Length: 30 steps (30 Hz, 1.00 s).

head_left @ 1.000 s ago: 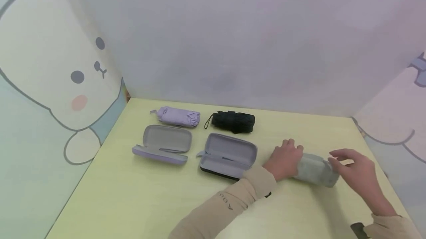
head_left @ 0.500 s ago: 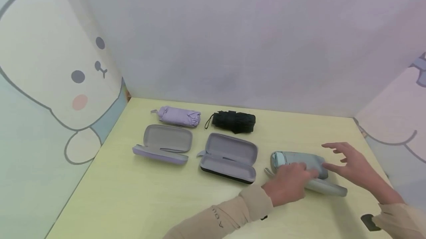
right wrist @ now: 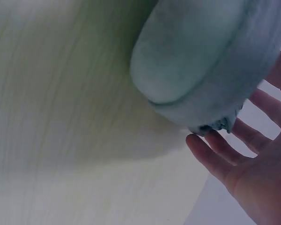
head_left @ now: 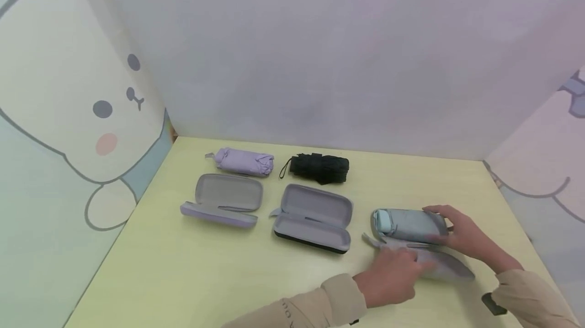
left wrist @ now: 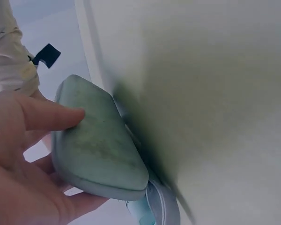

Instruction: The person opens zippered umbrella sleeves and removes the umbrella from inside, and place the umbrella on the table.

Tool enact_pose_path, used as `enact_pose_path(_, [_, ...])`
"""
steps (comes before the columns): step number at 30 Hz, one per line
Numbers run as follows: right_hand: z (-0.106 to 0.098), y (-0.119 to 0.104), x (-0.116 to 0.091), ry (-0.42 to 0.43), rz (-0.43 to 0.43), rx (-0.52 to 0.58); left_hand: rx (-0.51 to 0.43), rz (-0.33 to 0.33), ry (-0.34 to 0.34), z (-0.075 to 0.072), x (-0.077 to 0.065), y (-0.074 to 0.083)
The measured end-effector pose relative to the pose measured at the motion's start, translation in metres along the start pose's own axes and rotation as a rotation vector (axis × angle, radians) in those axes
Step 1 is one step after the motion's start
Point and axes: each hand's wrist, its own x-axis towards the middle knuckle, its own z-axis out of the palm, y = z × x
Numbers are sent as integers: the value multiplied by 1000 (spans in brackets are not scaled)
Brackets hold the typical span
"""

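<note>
A grey-green hard-shell case (head_left: 450, 267) lies open at the table's right, its front half tilted toward the person. In its back half rests a folded grey-green umbrella (head_left: 411, 224) with a pale teal end. My left hand (head_left: 388, 277) pinches the front half: the left wrist view has the thumb on the case's outer shell (left wrist: 98, 136) and the other fingers behind it. At the umbrella's right end is my right hand (head_left: 466, 236), thumb and index finger spread across it. In the right wrist view its fingers reach to the umbrella's gathered fabric (right wrist: 218, 125), fairly straight.
Left of the hands, a black-edged case (head_left: 315, 216) and a lilac case (head_left: 228, 193) lie open. Behind them are a black folded umbrella (head_left: 320, 167) with a wrist loop and a lilac folded umbrella (head_left: 244, 161). A wall (head_left: 320, 64) rises along the table's back edge.
The grey-green case has come open, showing the umbrella inside. My left hand moved from its top to the front half, drawing it toward the person. My right hand came in onto the umbrella's end.
</note>
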Motion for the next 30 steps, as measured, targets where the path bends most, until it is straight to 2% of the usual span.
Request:
enact_pose_path(3, [7,1,-1,27,-7,-37,14,9,-66,4,-5,4])
enact_pose_path(6, [13,0,1,40,0,-77,-5,28,-100,7,-9,5])
enact_pose_path(13, [20,-1,5,25,49,-133,-41,83,-82,14,-13,3])
enact_pose_path(20, [17,-4,4,-25,100,-132,-77,126,-106,14,-13,0])
enact_pose_path(30, [17,-2,2,10,142,-104,-115,138,-103,16,-11,-5])
